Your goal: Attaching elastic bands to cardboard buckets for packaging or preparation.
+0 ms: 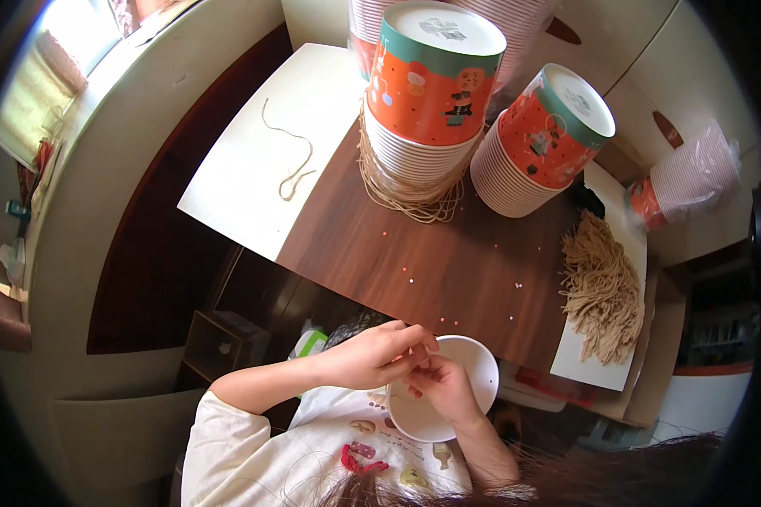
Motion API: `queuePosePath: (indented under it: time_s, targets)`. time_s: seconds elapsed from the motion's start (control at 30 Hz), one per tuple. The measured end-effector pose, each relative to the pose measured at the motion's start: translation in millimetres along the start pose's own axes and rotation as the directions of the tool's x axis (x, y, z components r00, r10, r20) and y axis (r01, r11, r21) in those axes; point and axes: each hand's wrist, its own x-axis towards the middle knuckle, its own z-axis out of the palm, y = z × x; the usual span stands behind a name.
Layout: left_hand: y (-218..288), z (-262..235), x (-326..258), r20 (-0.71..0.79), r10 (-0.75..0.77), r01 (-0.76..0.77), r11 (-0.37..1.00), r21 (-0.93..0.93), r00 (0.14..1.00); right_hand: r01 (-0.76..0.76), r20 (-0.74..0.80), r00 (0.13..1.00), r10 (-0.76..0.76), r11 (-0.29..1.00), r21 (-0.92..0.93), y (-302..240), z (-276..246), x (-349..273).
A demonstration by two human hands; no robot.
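Far left on the bench (414,270), a loose piece of tan string (292,160) lies curled on a white sheet (254,169), well apart from everything else.

Nearer, the left hand (372,355) comes in from the lower left, its forearm bare below a white sleeve. Its fingers are bent together over the rim of a white paper bowl (473,372), pinching something too small to make out; the grip is closed at the fingertips, but on what I cannot tell.

The bowl sits at the near edge of the bench, held open side up just in front of the person's chest, touching both hands.

The right hand (444,389) rests inside the bowl's left half, fingers curled up to meet those of the left hand. Its grip is likewise clenched around a small thing that is hidden between the fingers.

Farther back, a tall stack of orange and green paper bowls (427,93) stands upside down with a ring of tan strings (410,198) looped about its base. Just right of it, a second stack of the same bowls (541,144) leans to the right. Small coloured dots are scattered on the dark wood between the stacks and the hands.

On the right, a heap of cut tan strings (604,287) lies on another white sheet (588,367). Far right, a wrapped sleeve of bowls (689,182) lies on its side.
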Motion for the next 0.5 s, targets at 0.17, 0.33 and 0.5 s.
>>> queuePosePath:
  time_s: [0.17,0.33,0.5]
  targets:
    - [-11,-7,-7,-0.119,0.161,-0.136,0.971,0.195,0.98,0.01,-0.015,1.0,-0.01,1.0,0.0,1,-3,-2]
    - [-23,-2,-32,-0.108,-0.073,0.094,0.973,0.21,0.991,0.038,0.007,0.999,-0.038,0.998,0.056,5,-9,-3]
    - [-36,20,-44,-0.172,-0.078,0.12,0.96,0.254,0.982,0.012,0.009,1.0,-0.013,0.998,0.057,2,-8,-4]
